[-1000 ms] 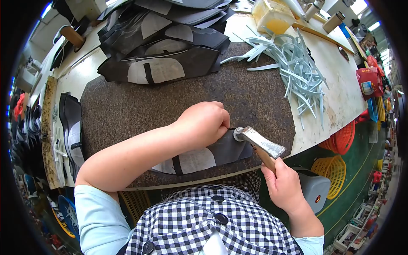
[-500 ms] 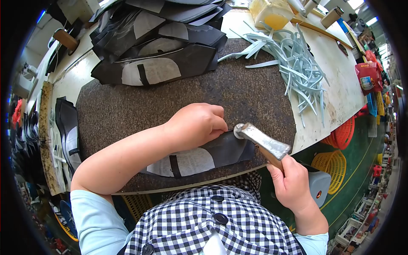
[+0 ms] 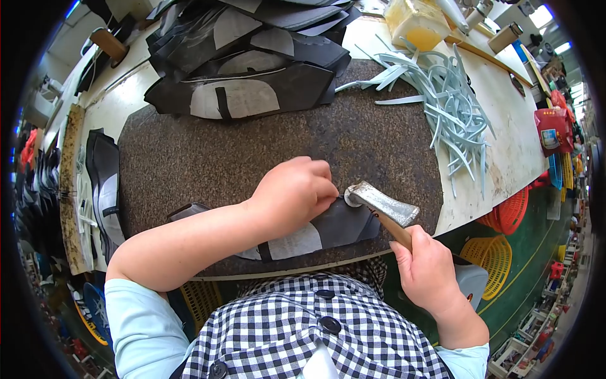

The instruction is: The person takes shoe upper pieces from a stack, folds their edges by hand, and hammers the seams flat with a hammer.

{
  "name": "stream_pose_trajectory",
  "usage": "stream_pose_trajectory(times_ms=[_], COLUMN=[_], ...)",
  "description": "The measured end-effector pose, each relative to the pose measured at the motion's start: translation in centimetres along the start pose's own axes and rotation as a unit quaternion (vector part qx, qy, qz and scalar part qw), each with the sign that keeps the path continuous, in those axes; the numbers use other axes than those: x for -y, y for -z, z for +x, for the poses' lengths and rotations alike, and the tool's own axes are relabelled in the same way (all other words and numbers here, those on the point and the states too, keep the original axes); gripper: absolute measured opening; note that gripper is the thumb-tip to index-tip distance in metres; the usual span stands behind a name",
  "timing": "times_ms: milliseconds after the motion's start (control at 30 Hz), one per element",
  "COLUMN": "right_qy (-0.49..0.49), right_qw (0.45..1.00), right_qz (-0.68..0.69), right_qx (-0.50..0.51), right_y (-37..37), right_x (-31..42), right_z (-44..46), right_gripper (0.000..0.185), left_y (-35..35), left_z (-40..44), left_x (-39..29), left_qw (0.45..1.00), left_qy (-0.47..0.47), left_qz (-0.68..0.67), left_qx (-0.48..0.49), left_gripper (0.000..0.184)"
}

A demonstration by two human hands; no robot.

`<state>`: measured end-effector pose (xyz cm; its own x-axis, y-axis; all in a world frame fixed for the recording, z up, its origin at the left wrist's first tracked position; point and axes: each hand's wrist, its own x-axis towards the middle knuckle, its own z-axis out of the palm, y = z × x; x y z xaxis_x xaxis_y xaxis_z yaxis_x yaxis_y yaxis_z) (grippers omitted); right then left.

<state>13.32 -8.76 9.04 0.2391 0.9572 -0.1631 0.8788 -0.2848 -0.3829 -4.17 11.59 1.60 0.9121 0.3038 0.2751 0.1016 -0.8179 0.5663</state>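
In the head view, a black shoe-upper piece [image 3: 344, 224] with a pale grey patch lies at the near edge of a speckled brown board [image 3: 208, 151]. My left hand [image 3: 297, 194] is closed, thumb and fingertips pinched at the piece's far edge; the forearm hides much of the piece. My right hand [image 3: 426, 268] grips the wooden handle of a hammer [image 3: 385, 205]. The hammer's round metal face rests at or just above the piece's far edge, close to my left fingertips. Whether it touches cannot be made out.
A pile of similar black pieces [image 3: 252, 95] stands at the board's far side. Pale blue strips [image 3: 448, 107] lie tangled at the right, beside a yellowish block [image 3: 416, 25]. Another black piece [image 3: 104, 183] lies at the left. Yellow [image 3: 489, 265] and red [image 3: 508, 211] baskets stand below, right.
The view has shifted slightly. The hammer's head is a little further left, beside my left fingertips, with its handle turned slightly. Both hands keep their holds.
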Motion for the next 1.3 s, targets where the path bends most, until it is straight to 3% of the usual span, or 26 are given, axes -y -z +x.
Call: stream_pose_trajectory(times_ms=[67,133,300,400,567,700,800,833,933,1000,1067,1133,1200,1300], right_qy=[0.008,0.019,0.029,0.043,0.102,0.075,0.085,0.083,0.072,0.079,0.103,0.105,0.086,0.097], right_qw=[1.000,1.000,1.000,0.999,0.994,0.996,0.996,0.996,0.997,0.996,0.994,0.994,0.996,0.994], right_qz=[0.008,0.002,-0.001,0.012,-0.009,0.021,0.004,0.006,0.026,0.027,0.012,-0.002,-0.001,0.056], right_qx=[-0.004,-0.003,0.001,-0.005,-0.045,-0.039,-0.028,-0.027,-0.016,-0.012,-0.013,0.001,-0.003,-0.015], right_y=[0.0,0.0,-0.4,-0.3,-1.6,-0.9,-1.7,-1.9,-1.5,-1.5,-2.0,-2.2,-2.4,-2.6], right_x=[-0.2,-0.1,-0.9,-1.2,-1.9,-1.0,-0.7,-0.7,-0.7,-0.9,-1.2,-0.4,-0.4,-0.5], right_z=[0.0,0.3,0.5,0.7,0.7,1.3,0.8,0.8,1.0,1.0,0.6,0.6,0.5,0.6], right_gripper=[0.023,0.022,0.022,0.022,0.021,0.021,0.020,0.020,0.023,0.024,0.025,0.027,0.027,0.025], left_y=[0.3,0.0,-0.2,-0.7,-0.3,-0.5,-0.2,-0.2,-0.2,0.0,0.2,0.7,1.8,1.4], left_z=[-0.2,-0.4,-1.7,-2.3,-2.2,-2.4,-2.7,-2.8,-3.8,-3.9,-3.9,-4.4,-4.8,-5.4], left_x=[-1.7,-3.8,-2.4,-2.3,-3.9,-4.3,-4.0,-3.8,-3.1,-4.3,-5.1,-3.5,-2.9,-3.2], left_qw=[0.980,0.956,0.995,0.997,0.987,0.976,0.987,0.987,0.990,0.983,0.970,0.986,0.978,0.993], left_qy=[-0.080,-0.091,0.087,0.052,0.013,-0.006,0.060,0.124,0.133,0.025,-0.005,0.079,0.198,0.064], left_qz=[0.169,0.261,0.037,0.035,0.160,0.219,0.150,0.096,0.001,0.180,0.243,0.144,-0.063,0.102], left_qx=[0.065,0.097,-0.027,-0.042,0.002,-0.002,-0.020,-0.037,-0.049,0.000,0.021,0.001,-0.021,0.013], left_gripper=[0.017,0.020,0.019,0.026,0.027,0.028,0.024,0.021,0.020,0.021,0.021,0.017,0.009,0.010])
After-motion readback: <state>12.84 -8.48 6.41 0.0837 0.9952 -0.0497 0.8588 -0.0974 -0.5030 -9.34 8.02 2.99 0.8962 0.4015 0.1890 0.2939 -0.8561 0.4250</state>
